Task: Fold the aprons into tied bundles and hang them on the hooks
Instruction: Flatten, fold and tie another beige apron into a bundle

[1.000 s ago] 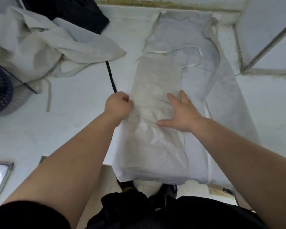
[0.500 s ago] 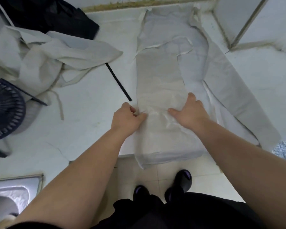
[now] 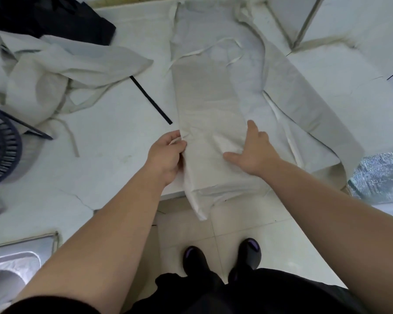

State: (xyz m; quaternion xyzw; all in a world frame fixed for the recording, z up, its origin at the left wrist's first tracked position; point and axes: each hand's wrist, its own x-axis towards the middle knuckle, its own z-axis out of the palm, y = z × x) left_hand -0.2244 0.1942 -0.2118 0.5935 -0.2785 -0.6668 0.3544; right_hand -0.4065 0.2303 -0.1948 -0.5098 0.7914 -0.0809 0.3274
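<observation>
Since a moment ago your right hand point(image 3: 254, 152) has opened wider: it now lies flat on the apron point(image 3: 204, 103), fingers pointing far and thumb stretched left. Your left hand point(image 3: 166, 155) has kept to the strip's left edge, pinching the cloth between thumb and fingers.

The apron is folded into a long strip running near to far on the table point(image 3: 114, 137). Its strings are looped at the far end, and its near end droops over the table's near edge toward the floor. The unfolded part spreads right, reaching the table's right side.

Left of the strip is bare tabletop, crossed by a black strap point(image 3: 150, 99). Beyond that lie the crumpled aprons point(image 3: 55, 71), with a dark fan point(image 3: 0, 150) at the far left.
</observation>
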